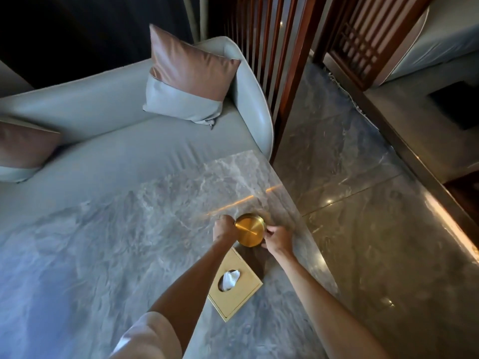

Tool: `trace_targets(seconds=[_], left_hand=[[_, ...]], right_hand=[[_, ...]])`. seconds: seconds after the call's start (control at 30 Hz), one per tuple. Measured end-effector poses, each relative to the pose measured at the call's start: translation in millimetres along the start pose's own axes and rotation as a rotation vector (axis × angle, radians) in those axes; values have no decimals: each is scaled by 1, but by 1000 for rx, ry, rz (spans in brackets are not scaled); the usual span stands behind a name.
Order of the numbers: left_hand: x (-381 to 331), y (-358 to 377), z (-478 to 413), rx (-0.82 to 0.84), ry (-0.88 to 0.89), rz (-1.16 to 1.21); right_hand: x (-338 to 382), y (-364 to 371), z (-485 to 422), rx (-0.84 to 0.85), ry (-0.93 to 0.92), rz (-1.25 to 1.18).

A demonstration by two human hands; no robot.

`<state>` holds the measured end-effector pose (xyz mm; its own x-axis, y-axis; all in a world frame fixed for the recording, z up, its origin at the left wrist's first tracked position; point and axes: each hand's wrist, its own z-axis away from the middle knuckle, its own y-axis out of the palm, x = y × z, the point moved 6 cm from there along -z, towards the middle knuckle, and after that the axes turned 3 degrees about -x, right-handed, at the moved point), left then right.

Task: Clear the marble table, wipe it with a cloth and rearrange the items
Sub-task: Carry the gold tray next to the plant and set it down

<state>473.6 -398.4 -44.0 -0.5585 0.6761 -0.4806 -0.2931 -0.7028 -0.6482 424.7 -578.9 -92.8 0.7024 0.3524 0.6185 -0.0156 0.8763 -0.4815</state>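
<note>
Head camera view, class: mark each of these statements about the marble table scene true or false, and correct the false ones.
1. Both hands hold the round gold dish. True: the left hand and right hand grip its opposite edges.
2. The gold tissue box lies on the sofa. False: it lies on the marble table, nearer the person than the dish.
3. A white tissue pokes from the box's opening. True.
4. Two cushions lie on the floor. False: the right cushion and left cushion rest on the grey sofa.
</note>
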Motion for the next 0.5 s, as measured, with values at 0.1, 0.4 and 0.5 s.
trace_targets(seconds=[0.1,0.4,0.5], left_hand=[[-5,-10,6,-22,21,46],[55,-144,37,-134,-7,416],[116,-211,75,-230,-39,539]], right_hand=[[17,-6,9,0,-14,-64],[147,34,89,58,-245,-30],[175,88,150,125,-382,31]])
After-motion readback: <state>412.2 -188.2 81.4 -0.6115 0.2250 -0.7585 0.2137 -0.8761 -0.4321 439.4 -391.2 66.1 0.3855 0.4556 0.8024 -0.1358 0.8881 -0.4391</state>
